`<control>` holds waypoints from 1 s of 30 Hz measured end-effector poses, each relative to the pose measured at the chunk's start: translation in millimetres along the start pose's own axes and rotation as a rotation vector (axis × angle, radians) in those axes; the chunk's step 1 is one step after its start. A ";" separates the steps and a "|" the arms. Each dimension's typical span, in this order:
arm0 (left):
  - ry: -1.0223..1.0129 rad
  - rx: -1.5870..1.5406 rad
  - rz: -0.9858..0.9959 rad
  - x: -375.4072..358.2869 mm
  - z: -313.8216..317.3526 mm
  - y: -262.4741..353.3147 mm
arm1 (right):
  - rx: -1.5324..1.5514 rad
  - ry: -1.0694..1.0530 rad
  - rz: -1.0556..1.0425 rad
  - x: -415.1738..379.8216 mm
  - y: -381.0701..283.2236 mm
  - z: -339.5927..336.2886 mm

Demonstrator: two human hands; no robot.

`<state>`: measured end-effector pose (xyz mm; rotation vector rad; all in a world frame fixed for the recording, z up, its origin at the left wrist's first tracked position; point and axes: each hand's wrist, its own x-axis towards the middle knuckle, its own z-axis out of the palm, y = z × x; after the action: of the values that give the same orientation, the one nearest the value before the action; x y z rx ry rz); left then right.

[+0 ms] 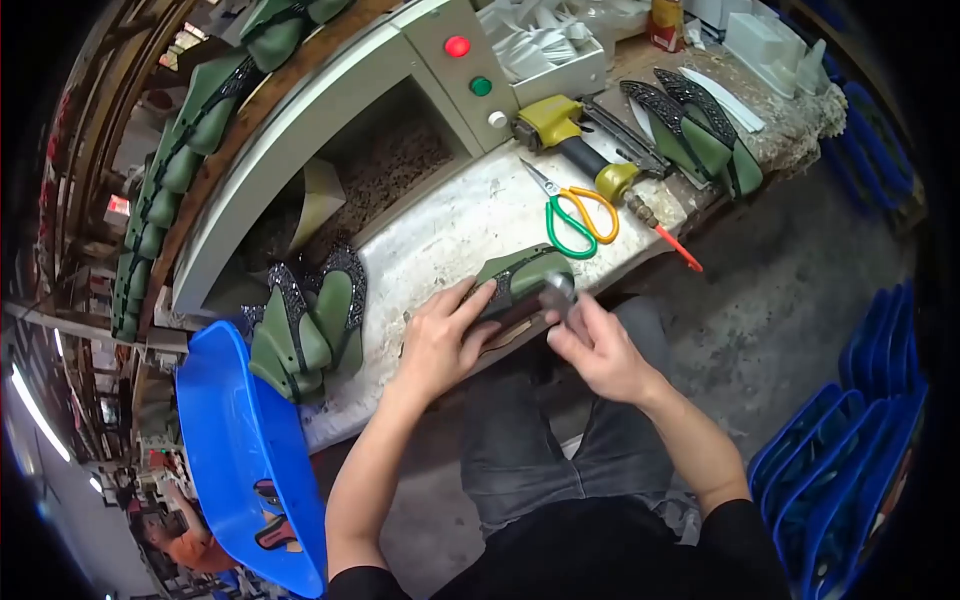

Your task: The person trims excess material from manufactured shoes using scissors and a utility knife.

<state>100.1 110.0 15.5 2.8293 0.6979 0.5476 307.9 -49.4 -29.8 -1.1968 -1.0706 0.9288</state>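
A green shoe last with a black strap (pixel 535 272) lies on its side at the front edge of the white worktop (pixel 455 225). My left hand (pixel 440 335) presses on its left part, thumb and fingers on the dark glittery piece. In my right hand (pixel 597 348) is a metal-headed tool (pixel 558 293), blurred, closed in the fingers and over the right end of the last. Scissors with green and orange handles (pixel 575 215) rest just behind. More green lasts with glittery black straps (pixel 305 325) stand to the left.
A yellow and black pneumatic tool (pixel 575 145) lies at the back, beside another pair of lasts (pixel 695 135). A machine with red and green buttons (pixel 440 80) stands behind. Blue bins are at left (pixel 240 450) and right (pixel 835 460). A person in orange (pixel 195 545) is far left.
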 end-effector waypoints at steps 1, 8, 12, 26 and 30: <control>-0.035 0.016 0.051 3.1 5.8 -6.1 | -0.107 -0.063 0.022 -9.7 -5.2 -6.9; -0.035 0.065 0.149 2.8 7.1 -7.0 | -0.475 -0.261 0.073 -21.2 13.9 5.5; -0.066 0.135 0.154 6.0 2.9 -1.9 | -0.597 -0.167 -0.135 -1.6 29.4 12.1; -0.174 -0.049 0.074 0.2 6.0 -21.0 | -0.505 -0.119 -0.268 12.6 80.4 21.5; -0.294 -0.128 0.001 9.9 -9.0 -19.8 | -0.566 -0.156 -0.178 8.4 70.4 24.0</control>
<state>96.6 132.9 21.8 2.7089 0.5830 0.1616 286.5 -25.1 -97.3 -1.4691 -1.6062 0.6000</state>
